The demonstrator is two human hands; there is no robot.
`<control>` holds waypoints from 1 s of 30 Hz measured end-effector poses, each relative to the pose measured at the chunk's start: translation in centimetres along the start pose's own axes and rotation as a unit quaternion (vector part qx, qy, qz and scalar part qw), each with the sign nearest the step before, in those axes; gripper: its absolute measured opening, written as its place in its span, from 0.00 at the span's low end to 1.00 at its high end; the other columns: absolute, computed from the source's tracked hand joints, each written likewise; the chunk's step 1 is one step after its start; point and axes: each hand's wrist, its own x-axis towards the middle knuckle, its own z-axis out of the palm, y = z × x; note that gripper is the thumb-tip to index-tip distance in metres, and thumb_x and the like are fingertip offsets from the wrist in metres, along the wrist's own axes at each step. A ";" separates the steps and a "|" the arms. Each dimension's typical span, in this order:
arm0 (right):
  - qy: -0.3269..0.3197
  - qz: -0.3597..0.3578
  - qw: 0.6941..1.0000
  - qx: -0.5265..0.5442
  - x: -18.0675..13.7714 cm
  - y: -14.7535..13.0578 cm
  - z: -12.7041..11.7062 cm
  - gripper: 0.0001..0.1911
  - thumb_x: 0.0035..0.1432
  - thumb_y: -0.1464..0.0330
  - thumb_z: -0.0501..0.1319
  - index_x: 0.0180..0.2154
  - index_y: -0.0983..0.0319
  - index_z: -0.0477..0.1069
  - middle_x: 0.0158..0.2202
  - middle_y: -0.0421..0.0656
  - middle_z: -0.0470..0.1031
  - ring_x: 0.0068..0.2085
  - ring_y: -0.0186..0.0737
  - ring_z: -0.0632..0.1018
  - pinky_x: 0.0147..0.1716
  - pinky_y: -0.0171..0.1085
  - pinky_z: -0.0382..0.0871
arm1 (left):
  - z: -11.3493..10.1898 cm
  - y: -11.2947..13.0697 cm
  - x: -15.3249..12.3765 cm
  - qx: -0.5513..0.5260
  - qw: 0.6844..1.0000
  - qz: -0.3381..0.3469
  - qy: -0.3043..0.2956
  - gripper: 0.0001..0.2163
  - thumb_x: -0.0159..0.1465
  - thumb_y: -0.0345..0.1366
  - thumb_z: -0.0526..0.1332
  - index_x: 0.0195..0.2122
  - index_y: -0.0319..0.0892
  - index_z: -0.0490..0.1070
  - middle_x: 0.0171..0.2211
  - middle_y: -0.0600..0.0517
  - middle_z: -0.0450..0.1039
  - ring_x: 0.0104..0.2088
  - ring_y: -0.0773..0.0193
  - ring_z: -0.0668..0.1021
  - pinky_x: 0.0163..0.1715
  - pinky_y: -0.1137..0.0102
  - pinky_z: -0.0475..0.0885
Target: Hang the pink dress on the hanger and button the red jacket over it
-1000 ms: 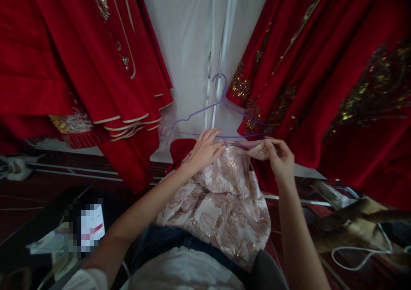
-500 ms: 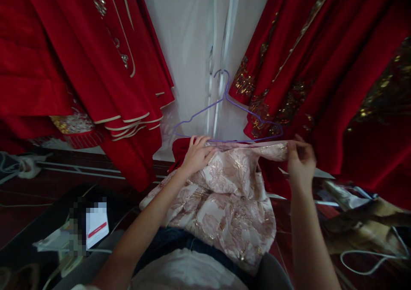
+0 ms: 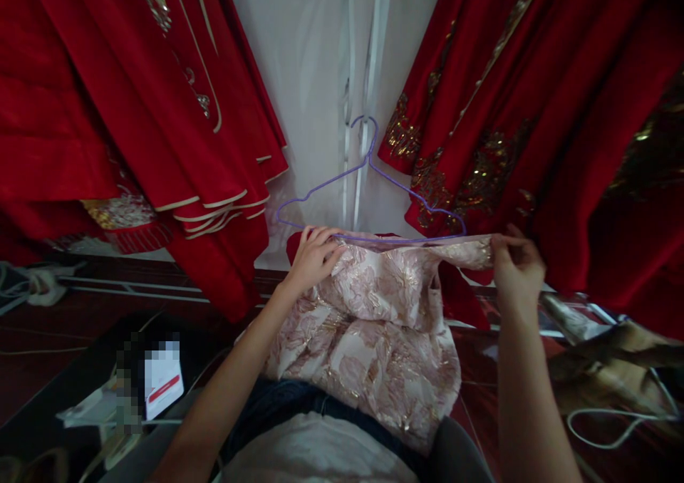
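Note:
A pale pink brocade dress [image 3: 385, 340] with metallic gold flowers lies bunched across my lap. Along its top edge runs the lower bar of a thin purple clothes hanger [image 3: 368, 157], whose hook points up and away from me. My left hand [image 3: 315, 258] grips the dress's top edge on the left, fingers curled over it beside the hanger bar. Between thumb and fingers, my right hand [image 3: 517, 266] pinches the outer right end of the dress's upper edge, past the hanger's right corner, drawing that strip out taut. The fabric under my left fingers is hidden.
Red garments with embroidery hang at the left [image 3: 160, 112] and right [image 3: 481, 112], before a pale wall [image 3: 310, 63]. A lit phone [image 3: 163, 380] stands low at the left. White cord [image 3: 614, 426] and a brownish bundle [image 3: 603, 369] lie at the lower right.
My right hand has moved right with the pinched fabric, stretching the dress's top edge. My left hand and the hanger sit slightly further left in view.

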 end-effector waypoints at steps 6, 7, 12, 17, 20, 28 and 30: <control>0.043 -0.018 0.999 -0.005 -0.2 0.9 0.4 0.09 0.53 0.63 0.62 0.32 0.60 0.65 0.53 0.55 0.73 0.54 0.48 0.75 0.53 0.44 0.68 | -0.2 0.3 0.0 -0.013 1.000 0.003 -0.009 0.15 0.69 0.41 0.52 0.34 0.45 0.76 0.55 0.51 0.71 0.55 0.59 0.70 0.59 0.56 0.57; 0.047 -0.020 0.999 -0.008 -0.3 0.9 0.5 0.09 0.53 0.63 0.62 0.32 0.61 0.66 0.53 0.55 0.74 0.54 0.48 0.76 0.53 0.44 0.69 | -0.3 0.3 0.0 -0.015 1.000 0.002 -0.011 0.15 0.69 0.41 0.52 0.34 0.45 0.76 0.54 0.51 0.71 0.55 0.59 0.70 0.59 0.56 0.57; 0.060 -0.029 0.998 -0.006 -0.5 0.5 0.7 0.08 0.54 0.64 0.62 0.33 0.62 0.67 0.53 0.56 0.74 0.53 0.47 0.76 0.53 0.43 0.69 | -0.3 0.3 0.1 -0.016 1.000 -0.003 -0.016 0.15 0.69 0.42 0.51 0.34 0.45 0.76 0.54 0.51 0.71 0.54 0.59 0.70 0.59 0.56 0.57; 0.044 -0.005 0.997 0.066 1.5 0.6 1.4 0.09 0.51 0.65 0.64 0.31 0.62 0.68 0.47 0.56 0.77 0.50 0.47 0.78 0.51 0.42 0.71 | 0.3 -0.1 0.1 -0.034 0.999 0.006 -0.003 0.14 0.69 0.41 0.52 0.35 0.45 0.76 0.53 0.51 0.73 0.52 0.60 0.71 0.57 0.57 0.58; 0.027 0.013 0.996 0.084 3.1 0.3 2.3 0.10 0.48 0.63 0.66 0.30 0.62 0.70 0.41 0.52 0.80 0.44 0.46 0.81 0.48 0.43 0.73 | 1.0 0.0 0.1 -0.036 0.999 0.001 0.007 0.14 0.69 0.41 0.53 0.35 0.46 0.76 0.52 0.51 0.74 0.51 0.60 0.71 0.57 0.57 0.59; 0.008 -0.116 0.992 -0.046 3.7 -3.9 1.1 0.11 0.52 0.63 0.66 0.36 0.62 0.78 0.32 0.46 0.79 0.33 0.42 0.80 0.35 0.38 0.72 | 1.3 0.3 0.0 -0.020 1.000 -0.002 0.022 0.13 0.69 0.40 0.53 0.34 0.44 0.75 0.53 0.51 0.73 0.53 0.60 0.71 0.57 0.56 0.58; 0.018 -0.112 0.992 -0.058 3.6 -4.0 0.0 0.11 0.51 0.64 0.67 0.36 0.61 0.79 0.30 0.46 0.79 0.30 0.42 0.79 0.30 0.38 0.71 | 0.9 0.4 -0.1 -0.015 1.000 -0.001 0.022 0.13 0.69 0.40 0.52 0.35 0.44 0.75 0.53 0.51 0.72 0.53 0.60 0.71 0.58 0.56 0.58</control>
